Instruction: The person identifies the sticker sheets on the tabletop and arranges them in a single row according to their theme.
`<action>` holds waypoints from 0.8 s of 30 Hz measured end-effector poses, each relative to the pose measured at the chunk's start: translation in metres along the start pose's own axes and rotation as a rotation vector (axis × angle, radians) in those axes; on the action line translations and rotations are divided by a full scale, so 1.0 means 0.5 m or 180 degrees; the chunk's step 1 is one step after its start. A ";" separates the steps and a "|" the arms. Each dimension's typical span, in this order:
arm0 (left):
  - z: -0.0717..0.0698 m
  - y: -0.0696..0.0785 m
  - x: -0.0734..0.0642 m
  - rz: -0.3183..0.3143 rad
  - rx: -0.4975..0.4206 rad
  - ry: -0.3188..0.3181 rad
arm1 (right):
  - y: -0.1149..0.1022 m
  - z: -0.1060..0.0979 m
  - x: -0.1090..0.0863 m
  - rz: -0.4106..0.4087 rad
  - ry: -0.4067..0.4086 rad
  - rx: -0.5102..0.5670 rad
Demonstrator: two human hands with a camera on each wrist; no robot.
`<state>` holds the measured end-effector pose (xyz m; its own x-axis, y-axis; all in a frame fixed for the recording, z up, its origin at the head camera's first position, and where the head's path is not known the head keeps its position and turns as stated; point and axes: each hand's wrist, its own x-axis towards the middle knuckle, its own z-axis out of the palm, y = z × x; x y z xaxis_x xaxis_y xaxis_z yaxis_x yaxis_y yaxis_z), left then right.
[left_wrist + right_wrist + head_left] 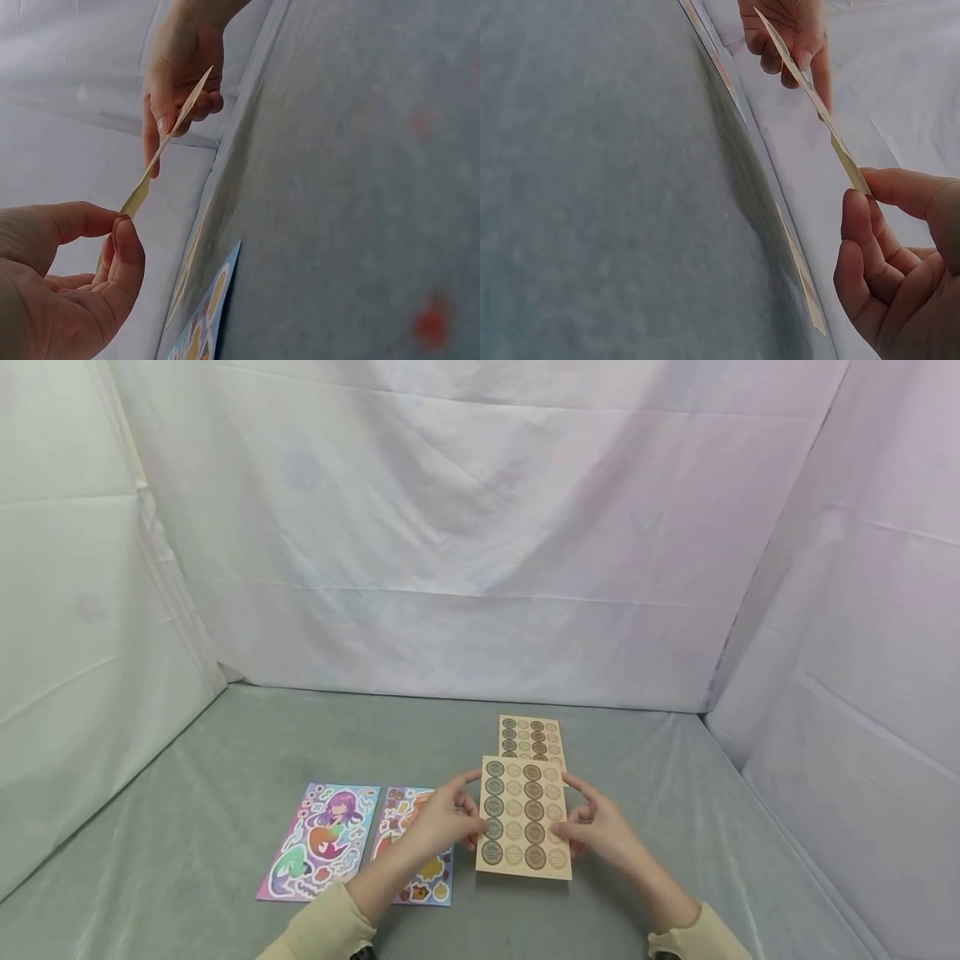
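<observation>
Between my two hands is a tan sheet of round stickers (523,818), printed with rows of grey, cream and brown circles. My left hand (444,817) pinches its left edge between thumb and fingers, and my right hand (603,828) pinches the right edge the same way. Both wrist views show the sheet edge-on, raised off the table with a slight bend. Behind it on the table lies a second tan sticker sheet (531,737), its lower part covered by the held one in the head view.
Left of the held sheet, a mermaid sticker sheet (322,842) lies flat. Beside it is another colourful sticker sheet (431,892), partly hidden by my left arm. A grey cloth covers the table (660,760); pale fabric walls (465,527) enclose the back and sides.
</observation>
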<state>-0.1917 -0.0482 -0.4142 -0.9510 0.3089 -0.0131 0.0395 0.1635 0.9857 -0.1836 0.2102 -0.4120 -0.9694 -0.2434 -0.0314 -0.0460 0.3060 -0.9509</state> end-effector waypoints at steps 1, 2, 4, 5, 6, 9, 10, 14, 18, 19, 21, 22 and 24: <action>0.001 0.000 0.000 -0.0007 0.0010 0.0003 | 0.000 -0.001 -0.001 0.0006 -0.0007 -0.0016; 0.003 -0.001 -0.001 -0.0014 0.0024 0.0008 | 0.001 -0.001 -0.001 0.0013 -0.0015 -0.0032; 0.006 -0.002 -0.002 -0.0036 0.0048 0.0019 | 0.004 -0.003 -0.001 0.0031 -0.0029 -0.0072; 0.008 -0.003 -0.003 -0.0044 0.0057 0.0020 | 0.005 -0.003 -0.001 0.0036 -0.0026 -0.0088; 0.010 -0.003 -0.003 -0.0051 0.0063 0.0023 | 0.007 -0.004 -0.001 0.0038 -0.0024 -0.0111; 0.015 -0.003 -0.005 -0.0081 0.0062 0.0023 | 0.012 -0.005 -0.001 0.0039 -0.0037 -0.0161; 0.017 -0.003 -0.006 -0.0086 0.0055 0.0015 | 0.013 -0.007 -0.002 0.0037 -0.0040 -0.0174; 0.025 -0.005 -0.007 -0.0120 0.0069 -0.0011 | 0.018 -0.011 -0.007 0.0018 -0.0090 -0.0207; 0.031 -0.008 -0.009 -0.0172 0.0103 -0.0037 | 0.022 -0.014 -0.010 0.0026 -0.0146 -0.0188; 0.032 -0.009 -0.009 -0.0181 0.0102 -0.0048 | 0.023 -0.015 -0.011 0.0034 -0.0163 -0.0174; 0.035 -0.010 -0.010 -0.0196 0.0088 -0.0074 | 0.026 -0.017 -0.012 0.0045 -0.0186 -0.0177; 0.036 -0.011 -0.010 -0.0203 0.0068 -0.0087 | 0.027 -0.018 -0.013 0.0052 -0.0195 -0.0189; 0.039 -0.012 -0.011 -0.0233 0.0050 -0.0110 | 0.030 -0.019 -0.014 0.0059 -0.0222 -0.0214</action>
<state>-0.1807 -0.0325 -0.4232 -0.9403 0.3277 -0.0912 -0.0248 0.2015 0.9792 -0.1799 0.2251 -0.4231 -0.9512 -0.2999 -0.0723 -0.0467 0.3716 -0.9272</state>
